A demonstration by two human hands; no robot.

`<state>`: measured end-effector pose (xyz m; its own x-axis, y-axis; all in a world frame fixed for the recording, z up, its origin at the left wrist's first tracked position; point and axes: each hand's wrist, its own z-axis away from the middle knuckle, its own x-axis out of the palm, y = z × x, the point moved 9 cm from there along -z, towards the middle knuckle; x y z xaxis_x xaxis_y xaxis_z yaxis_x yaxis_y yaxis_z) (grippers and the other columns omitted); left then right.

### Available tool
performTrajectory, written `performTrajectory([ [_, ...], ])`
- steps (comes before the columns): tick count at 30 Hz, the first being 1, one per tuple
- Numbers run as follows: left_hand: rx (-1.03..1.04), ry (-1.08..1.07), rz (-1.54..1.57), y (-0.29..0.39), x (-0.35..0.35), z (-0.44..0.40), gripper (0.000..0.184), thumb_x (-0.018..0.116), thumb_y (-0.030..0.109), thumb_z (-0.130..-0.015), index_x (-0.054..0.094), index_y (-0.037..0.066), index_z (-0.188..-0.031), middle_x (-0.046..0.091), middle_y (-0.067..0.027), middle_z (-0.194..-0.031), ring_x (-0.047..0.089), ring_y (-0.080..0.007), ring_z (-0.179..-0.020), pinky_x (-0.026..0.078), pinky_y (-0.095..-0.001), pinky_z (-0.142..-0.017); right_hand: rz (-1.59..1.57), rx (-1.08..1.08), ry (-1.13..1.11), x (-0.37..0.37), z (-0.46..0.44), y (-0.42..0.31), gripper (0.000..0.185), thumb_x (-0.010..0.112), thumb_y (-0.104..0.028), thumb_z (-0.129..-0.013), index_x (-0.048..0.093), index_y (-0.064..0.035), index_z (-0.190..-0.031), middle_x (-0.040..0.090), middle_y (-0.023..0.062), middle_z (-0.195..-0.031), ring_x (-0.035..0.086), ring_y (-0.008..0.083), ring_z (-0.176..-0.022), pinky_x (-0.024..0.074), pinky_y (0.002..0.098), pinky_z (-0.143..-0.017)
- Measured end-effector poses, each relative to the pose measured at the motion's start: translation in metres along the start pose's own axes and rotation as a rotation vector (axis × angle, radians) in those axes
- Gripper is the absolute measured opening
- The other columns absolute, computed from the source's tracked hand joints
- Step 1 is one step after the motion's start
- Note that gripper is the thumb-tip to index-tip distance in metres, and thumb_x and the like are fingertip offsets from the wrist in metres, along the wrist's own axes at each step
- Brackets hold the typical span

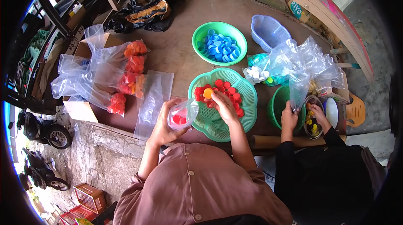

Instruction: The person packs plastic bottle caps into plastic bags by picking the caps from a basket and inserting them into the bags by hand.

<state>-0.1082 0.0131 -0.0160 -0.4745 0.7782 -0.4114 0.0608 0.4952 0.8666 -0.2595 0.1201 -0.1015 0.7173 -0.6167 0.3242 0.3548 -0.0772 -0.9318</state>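
Note:
My left hand (165, 121) is wrapped around a clear plastic bag (189, 109), its mouth spread toward the right. A few red bottle caps (179, 119) lie inside the bag. Over the green scalloped basket (248, 111), my right hand (225, 107) pinches an orange bottle cap (208, 93) at its fingertips. Loose red bottle caps (227, 85) are scattered across the basket floor, partly hidden behind my right hand.
A green bowl (199, 30) of blue caps stands farther back, beside a blue-purple basket (270, 32). Filled bags (135, 64) and flat plastic bags (157, 95) lie left. At right, a co-worker's hands (289, 118) work over a dark green basket (273, 106).

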Motion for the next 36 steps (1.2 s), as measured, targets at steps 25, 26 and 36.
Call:
performTrajectory([
  [25,0.019,-0.059,-0.02,0.008,0.013,0.003,0.075,0.075,0.01,-0.057,0.036,0.0,-0.12,0.046,-0.0191,-0.116,0.045,-0.0344,-0.109,0.037,-0.0395,-0.092,1.747,0.287,0.271,-0.082,0.048,0.013,0.021,0.074,-0.021,-0.056,0.063,-0.012,-0.071,0.063,0.0076,-0.078,0.061,0.0256,-0.077,0.0468,0.0388,-0.066],
  [26,0.02,-0.058,-0.022,0.008,0.013,0.003,0.075,0.075,0.01,-0.057,0.036,0.0,-0.12,0.046,-0.0191,-0.116,0.045,-0.0344,-0.109,0.037,-0.0395,-0.092,1.822,0.253,0.295,-0.081,0.045,0.017,0.02,0.073,-0.021,-0.057,0.064,-0.0116,-0.072,0.063,0.0081,-0.076,0.061,0.0262,-0.075,0.0473,0.0378,-0.066],
  [36,0.041,-0.101,-0.078,0.016,0.019,-0.002,0.077,0.075,0.011,-0.057,0.035,0.0,-0.122,0.045,-0.02,-0.116,0.044,-0.0367,-0.108,0.036,-0.0411,-0.092,0.878,-0.527,0.054,0.031,0.074,-0.114,0.01,0.063,-0.006,-0.074,0.055,-0.0012,-0.078,0.054,0.0102,-0.092,0.053,0.024,-0.091,0.0411,0.0318,-0.078],
])
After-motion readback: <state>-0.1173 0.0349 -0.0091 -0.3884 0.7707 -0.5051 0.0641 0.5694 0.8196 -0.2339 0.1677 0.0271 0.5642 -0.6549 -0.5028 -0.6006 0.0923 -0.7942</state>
